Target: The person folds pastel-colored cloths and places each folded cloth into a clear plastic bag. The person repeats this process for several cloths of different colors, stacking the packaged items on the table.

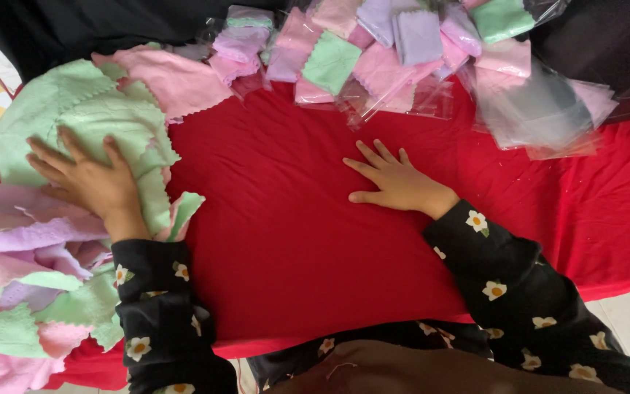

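Your left hand (89, 182) lies flat, fingers spread, on the pile of loose green zigzag-edged microfibre cloths (74, 109), your right hand (395, 182) open and empty on the red-covered surface (293, 241): picking stage, likely pinching one cloth free.

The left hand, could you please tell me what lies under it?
The left hand rests on a green cloth atop a pile of cloths. Whatever lies beneath that pile is covered.
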